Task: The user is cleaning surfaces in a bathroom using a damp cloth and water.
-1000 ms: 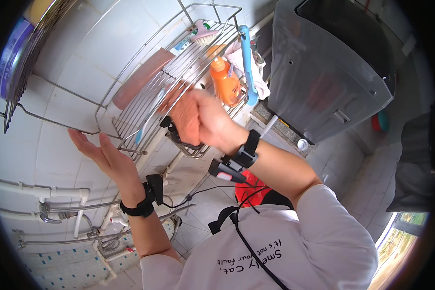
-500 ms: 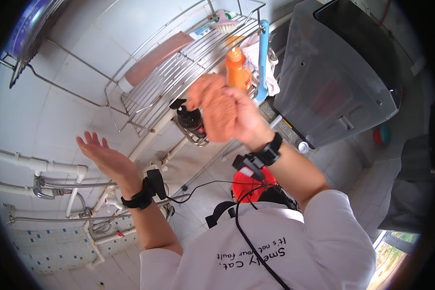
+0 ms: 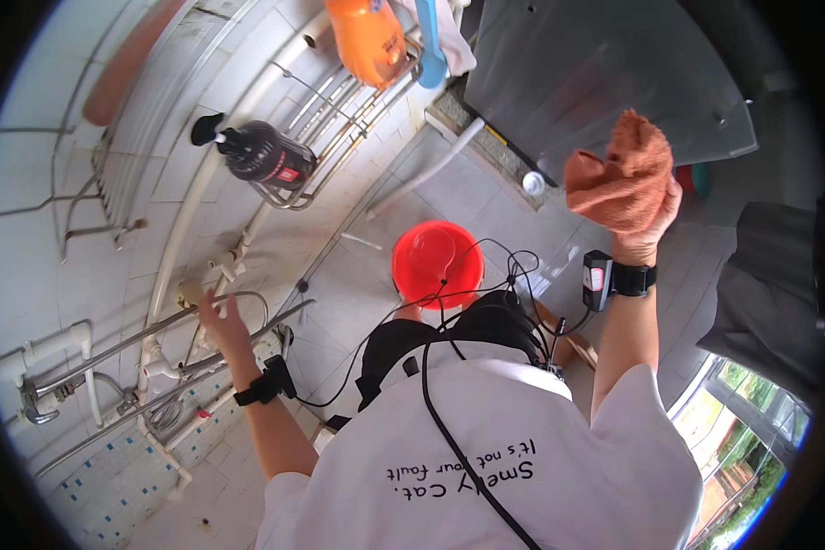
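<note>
A rust-orange cloth [image 3: 625,179] is bunched in the right grip [image 3: 649,236], its folds standing above the palm; the hold looks closed, though the cloth hides most of the fingers. The step in hand seems to be holding the cloth up, clear of the wall racks; moving it calls for keeping the limp folds gathered. Behind and above that grip is a large grey unit [image 3: 596,69], cut off by the upper edge. Left of and below the grip, a red bucket [image 3: 404,252] sits on the floor, its contents unclear. Farther left, a black pump bottle [image 3: 270,160] leans in a wire rack. The left grip [image 3: 229,335], fingers loosely spread, holds nothing visible beside the wall pipes; blur hides whether it touches them.
</note>
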A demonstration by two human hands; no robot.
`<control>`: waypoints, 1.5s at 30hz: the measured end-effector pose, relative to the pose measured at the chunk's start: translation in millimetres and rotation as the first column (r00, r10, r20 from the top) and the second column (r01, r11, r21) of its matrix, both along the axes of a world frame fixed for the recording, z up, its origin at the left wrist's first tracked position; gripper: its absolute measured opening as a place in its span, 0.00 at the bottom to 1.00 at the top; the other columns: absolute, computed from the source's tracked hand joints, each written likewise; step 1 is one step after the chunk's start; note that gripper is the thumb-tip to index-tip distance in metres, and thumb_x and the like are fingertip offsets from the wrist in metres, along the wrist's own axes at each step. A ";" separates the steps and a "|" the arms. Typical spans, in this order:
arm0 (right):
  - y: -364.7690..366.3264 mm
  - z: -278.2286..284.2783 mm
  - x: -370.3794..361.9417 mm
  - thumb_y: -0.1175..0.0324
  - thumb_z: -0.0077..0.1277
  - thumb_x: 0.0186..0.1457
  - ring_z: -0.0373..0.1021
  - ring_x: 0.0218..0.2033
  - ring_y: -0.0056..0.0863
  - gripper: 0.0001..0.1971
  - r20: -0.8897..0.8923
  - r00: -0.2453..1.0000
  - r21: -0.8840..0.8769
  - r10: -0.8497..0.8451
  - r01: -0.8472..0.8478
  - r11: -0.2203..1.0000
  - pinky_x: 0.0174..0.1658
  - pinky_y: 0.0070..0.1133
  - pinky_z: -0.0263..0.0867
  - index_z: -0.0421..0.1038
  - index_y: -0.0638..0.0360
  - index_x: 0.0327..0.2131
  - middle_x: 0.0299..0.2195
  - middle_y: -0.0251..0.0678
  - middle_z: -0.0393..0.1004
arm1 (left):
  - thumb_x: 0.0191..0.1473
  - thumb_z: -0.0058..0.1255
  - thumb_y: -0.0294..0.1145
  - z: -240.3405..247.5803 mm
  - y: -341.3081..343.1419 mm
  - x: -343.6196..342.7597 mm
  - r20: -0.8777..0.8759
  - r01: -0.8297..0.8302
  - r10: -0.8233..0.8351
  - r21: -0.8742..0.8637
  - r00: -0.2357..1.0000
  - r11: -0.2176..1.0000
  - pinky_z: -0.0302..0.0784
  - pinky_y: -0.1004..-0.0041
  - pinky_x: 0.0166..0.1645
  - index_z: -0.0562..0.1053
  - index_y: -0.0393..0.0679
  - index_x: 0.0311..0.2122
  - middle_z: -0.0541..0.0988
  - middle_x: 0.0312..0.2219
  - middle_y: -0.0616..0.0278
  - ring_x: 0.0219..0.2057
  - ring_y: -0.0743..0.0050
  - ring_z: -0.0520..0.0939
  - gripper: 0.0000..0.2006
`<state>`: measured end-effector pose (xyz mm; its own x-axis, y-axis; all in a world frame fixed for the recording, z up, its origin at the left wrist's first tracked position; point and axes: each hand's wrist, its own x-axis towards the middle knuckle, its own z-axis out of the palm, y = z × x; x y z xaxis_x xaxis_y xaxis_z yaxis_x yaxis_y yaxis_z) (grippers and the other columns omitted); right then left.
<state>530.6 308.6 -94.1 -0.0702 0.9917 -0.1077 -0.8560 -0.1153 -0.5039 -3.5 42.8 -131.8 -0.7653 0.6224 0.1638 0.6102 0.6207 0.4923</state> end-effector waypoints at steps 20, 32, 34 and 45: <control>-281.5 -177.4 -33.8 0.59 0.42 0.52 0.69 0.38 0.31 0.20 0.317 0.933 -0.696 -0.170 0.351 0.626 0.43 0.25 0.66 0.64 0.65 0.43 0.38 0.40 0.71 | 0.51 0.49 0.38 -305.3 23.9 -2.9 0.753 0.729 -0.184 -0.496 0.632 0.472 0.68 0.69 0.47 0.65 0.40 0.50 0.73 0.42 0.49 0.44 0.60 0.74 0.22; -381.5 -261.9 85.6 0.57 0.38 0.55 0.71 0.33 0.27 0.18 0.697 0.714 -0.635 -0.060 0.655 0.409 0.37 0.21 0.68 0.67 0.63 0.40 0.31 0.39 0.74 | 0.49 0.46 0.32 -568.4 103.8 -24.7 0.451 0.630 -0.476 -0.701 0.755 0.335 0.61 0.61 0.56 0.56 0.34 0.55 0.60 0.53 0.38 0.54 0.45 0.63 0.28; -373.4 -255.9 103.9 0.56 0.37 0.55 0.70 0.30 0.25 0.20 0.659 0.752 -0.625 -0.004 0.550 0.553 0.37 0.20 0.67 0.65 0.63 0.42 0.30 0.38 0.72 | 0.48 0.44 0.28 -610.0 112.8 -11.1 0.435 0.618 -0.457 -0.667 0.776 0.416 0.59 0.60 0.57 0.55 0.35 0.56 0.60 0.53 0.38 0.54 0.44 0.61 0.29; -276.3 -278.5 40.2 0.58 0.32 0.52 0.57 0.48 0.39 0.30 0.906 0.258 -0.357 0.334 0.892 0.278 0.52 0.31 0.53 0.48 0.79 0.49 0.47 0.51 0.57 | 0.46 0.49 0.34 -735.5 89.4 -22.3 0.434 0.565 -0.361 -0.641 0.825 0.520 0.70 0.58 0.47 0.65 0.37 0.45 0.73 0.39 0.44 0.41 0.44 0.74 0.20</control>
<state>570.8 32.3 -372.6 0.9062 0.1557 -0.3931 -0.1368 -0.7718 -0.6210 -25.8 132.2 -867.3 -0.2792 0.7272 -0.6271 0.8568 0.4835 0.1791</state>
